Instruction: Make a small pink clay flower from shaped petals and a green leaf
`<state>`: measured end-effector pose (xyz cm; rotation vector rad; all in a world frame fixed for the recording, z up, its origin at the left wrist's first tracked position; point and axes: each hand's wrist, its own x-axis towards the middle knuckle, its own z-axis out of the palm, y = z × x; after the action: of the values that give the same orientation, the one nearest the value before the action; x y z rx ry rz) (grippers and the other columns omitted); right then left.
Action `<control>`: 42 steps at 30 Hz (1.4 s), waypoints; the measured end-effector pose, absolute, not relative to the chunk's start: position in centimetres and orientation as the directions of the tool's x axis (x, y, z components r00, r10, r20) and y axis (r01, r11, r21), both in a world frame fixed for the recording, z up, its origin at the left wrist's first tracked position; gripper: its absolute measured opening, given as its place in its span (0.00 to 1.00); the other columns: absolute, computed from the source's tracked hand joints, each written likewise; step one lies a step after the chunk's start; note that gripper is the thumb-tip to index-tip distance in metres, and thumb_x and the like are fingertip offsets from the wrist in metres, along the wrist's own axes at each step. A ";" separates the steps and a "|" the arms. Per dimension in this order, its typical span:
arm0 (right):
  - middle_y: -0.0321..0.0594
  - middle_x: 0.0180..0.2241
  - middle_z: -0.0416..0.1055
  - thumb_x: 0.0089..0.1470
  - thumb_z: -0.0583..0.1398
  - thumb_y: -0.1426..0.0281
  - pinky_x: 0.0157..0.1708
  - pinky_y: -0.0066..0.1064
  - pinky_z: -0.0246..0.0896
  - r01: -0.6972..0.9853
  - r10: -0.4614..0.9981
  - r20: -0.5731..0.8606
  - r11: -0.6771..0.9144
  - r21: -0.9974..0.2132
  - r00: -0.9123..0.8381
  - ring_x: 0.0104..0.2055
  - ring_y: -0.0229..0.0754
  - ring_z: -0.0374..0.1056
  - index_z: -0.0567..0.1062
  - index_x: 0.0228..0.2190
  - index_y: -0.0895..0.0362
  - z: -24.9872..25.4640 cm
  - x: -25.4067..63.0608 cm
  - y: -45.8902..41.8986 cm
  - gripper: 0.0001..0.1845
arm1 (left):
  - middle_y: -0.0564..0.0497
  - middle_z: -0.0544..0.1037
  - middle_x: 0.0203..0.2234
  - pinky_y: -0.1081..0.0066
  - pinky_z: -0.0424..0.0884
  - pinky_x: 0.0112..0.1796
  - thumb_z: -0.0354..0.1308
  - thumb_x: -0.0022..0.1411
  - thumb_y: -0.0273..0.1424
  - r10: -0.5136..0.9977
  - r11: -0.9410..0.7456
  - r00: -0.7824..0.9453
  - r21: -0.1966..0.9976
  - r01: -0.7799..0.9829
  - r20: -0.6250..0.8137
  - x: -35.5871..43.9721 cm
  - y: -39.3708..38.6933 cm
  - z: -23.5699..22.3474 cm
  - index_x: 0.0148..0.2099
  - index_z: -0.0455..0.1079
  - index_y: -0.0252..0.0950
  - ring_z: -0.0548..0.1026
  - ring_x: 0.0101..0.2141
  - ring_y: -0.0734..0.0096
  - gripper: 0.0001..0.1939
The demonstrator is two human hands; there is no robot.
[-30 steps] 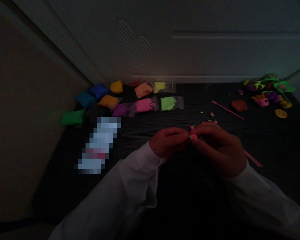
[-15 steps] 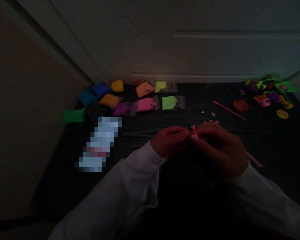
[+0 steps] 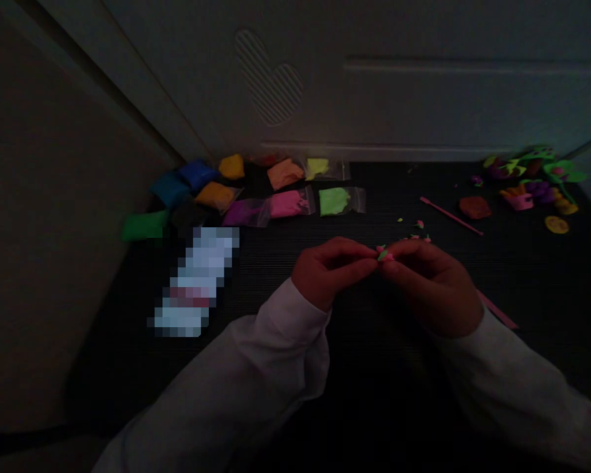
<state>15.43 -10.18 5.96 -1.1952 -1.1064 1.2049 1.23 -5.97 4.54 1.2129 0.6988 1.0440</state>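
The scene is dim. My left hand (image 3: 328, 269) and my right hand (image 3: 431, 282) meet fingertip to fingertip over the dark tabletop (image 3: 285, 276). Between them they pinch a tiny pink and green clay piece (image 3: 385, 255). Both wrists wear white sleeves. Just beyond my fingers lie small pink and green clay crumbs (image 3: 417, 227). A thin pink stick (image 3: 450, 216) lies further right, and a second pink tool (image 3: 497, 311) pokes out from behind my right wrist.
Several bags of coloured clay (image 3: 285, 202) lie in rows at the back left. A blurred-out flat object (image 3: 197, 279) lies left of my hands. Finished clay figures (image 3: 526, 180) and a red clay lump (image 3: 474, 207) sit back right. A white panel (image 3: 374, 79) closes the back.
Both hands have shifted slightly away from me, keeping the small clay piece pinched between the fingertips. Nothing else on the table has moved.
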 end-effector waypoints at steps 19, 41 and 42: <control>0.33 0.26 0.71 0.41 0.62 0.69 0.29 0.28 0.63 0.065 0.995 0.045 0.039 -0.997 0.094 0.28 0.33 0.66 0.72 0.28 0.53 6.0 15.2 -10.2 0.07 | 0.54 0.72 0.25 0.74 0.63 0.32 0.58 0.47 0.30 0.919 -0.008 0.388 0.986 -0.168 0.074 1.2 -6.1 4.8 0.28 0.71 0.35 0.68 0.29 0.78 0.04; 0.31 0.26 0.69 0.40 0.62 0.68 0.30 0.28 0.62 -0.198 0.992 -0.122 -0.111 -0.974 0.043 0.27 0.32 0.65 0.71 0.27 0.52 5.3 14.9 -10.1 0.07 | 0.51 0.71 0.27 0.76 0.67 0.29 0.59 0.47 0.26 0.762 -0.643 0.154 0.703 0.305 0.630 1.1 -7.1 4.9 0.31 0.71 0.36 0.69 0.29 0.78 0.06; 0.31 0.26 0.69 0.40 0.62 0.68 0.30 0.29 0.62 -0.188 0.991 -0.122 -0.111 -0.976 0.046 0.27 0.32 0.65 0.71 0.27 0.53 5.3 15.0 -10.1 0.07 | 0.52 0.71 0.27 0.76 0.67 0.29 0.59 0.47 0.27 0.763 -0.641 0.155 0.705 0.304 0.627 1.1 -7.1 4.9 0.31 0.71 0.36 0.69 0.28 0.78 0.05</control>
<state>14.95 -10.06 5.30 -1.1800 -0.9716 1.3340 1.06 -7.12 4.89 2.0235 1.0158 1.4908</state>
